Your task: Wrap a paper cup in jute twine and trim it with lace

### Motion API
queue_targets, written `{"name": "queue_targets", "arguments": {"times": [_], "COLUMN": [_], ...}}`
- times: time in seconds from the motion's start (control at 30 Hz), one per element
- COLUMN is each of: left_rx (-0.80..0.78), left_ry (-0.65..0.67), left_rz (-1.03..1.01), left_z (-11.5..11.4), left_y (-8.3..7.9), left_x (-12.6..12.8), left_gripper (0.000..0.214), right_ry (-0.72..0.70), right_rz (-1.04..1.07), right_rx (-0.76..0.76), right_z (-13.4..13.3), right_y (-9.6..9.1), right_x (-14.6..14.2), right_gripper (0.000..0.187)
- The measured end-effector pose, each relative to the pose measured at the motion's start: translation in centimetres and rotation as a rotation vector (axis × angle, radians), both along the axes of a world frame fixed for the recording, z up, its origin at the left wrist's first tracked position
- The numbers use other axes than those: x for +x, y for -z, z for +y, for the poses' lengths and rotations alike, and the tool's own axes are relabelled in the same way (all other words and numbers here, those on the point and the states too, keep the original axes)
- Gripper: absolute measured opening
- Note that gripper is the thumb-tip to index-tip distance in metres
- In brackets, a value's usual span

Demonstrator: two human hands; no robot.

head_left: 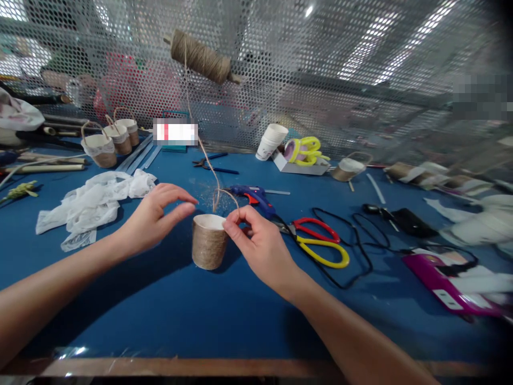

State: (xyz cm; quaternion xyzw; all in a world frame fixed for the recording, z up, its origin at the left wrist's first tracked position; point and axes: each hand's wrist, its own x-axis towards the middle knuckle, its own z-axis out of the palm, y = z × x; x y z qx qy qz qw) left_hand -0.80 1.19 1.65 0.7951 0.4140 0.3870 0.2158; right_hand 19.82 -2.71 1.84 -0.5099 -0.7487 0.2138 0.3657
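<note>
A paper cup wrapped in jute twine (209, 241) stands upright on the blue table (168, 315). My right hand (258, 243) pinches the loose twine strand (224, 193) at the cup's right rim. The strand loops up and runs to a twine spool (200, 56) hung on the mesh screen. My left hand (154, 216) hovers just left of the cup's rim, fingers curved and apart, holding nothing.
A blue glue gun (252, 194) and red-and-yellow scissors (318, 240) lie right of the cup, with black cable (352, 256). White plastic (94, 200) lies at left, finished twine baskets (110, 140) far left, stacked white cups (271, 141) behind, pliers (212, 163), a pink box (444, 283).
</note>
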Motion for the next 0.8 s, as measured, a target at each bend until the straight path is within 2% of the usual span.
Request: {"name": "queue_targets", "arguments": {"times": [0.07, 0.1, 0.23, 0.37, 0.8], "left_rx": [0.12, 0.147, 0.157, 0.074, -0.319], "left_ry": [0.16, 0.196, 0.247, 0.256, 0.202], "left_rz": [0.075, 0.122, 0.201, 0.129, -0.151], "left_z": [-0.6, -0.9, -1.3, -1.2, -1.7], "left_y": [-0.4, -0.5, -0.1, 0.2, 1.1], "left_x": [0.6, 1.0, 2.1, 2.4, 1.5], "left_gripper": [0.031, 0.035, 0.021, 0.014, 0.017], "right_ry": [-0.001, -0.003, -0.01, -0.017, -0.03], "right_rz": [-0.013, -0.015, -0.023, -0.035, 0.117], "right_rx": [0.001, 0.002, 0.017, 0.034, -0.012], "right_z": [0.0, 0.0, -0.1, -0.1, -0.2], "right_y": [-0.1, -0.1, -0.1, -0.1, -0.2], "right_x": [-0.1, -0.1, -0.3, -0.4, -0.3], "right_gripper": [0.014, 0.015, 0.015, 0.015, 0.014]}}
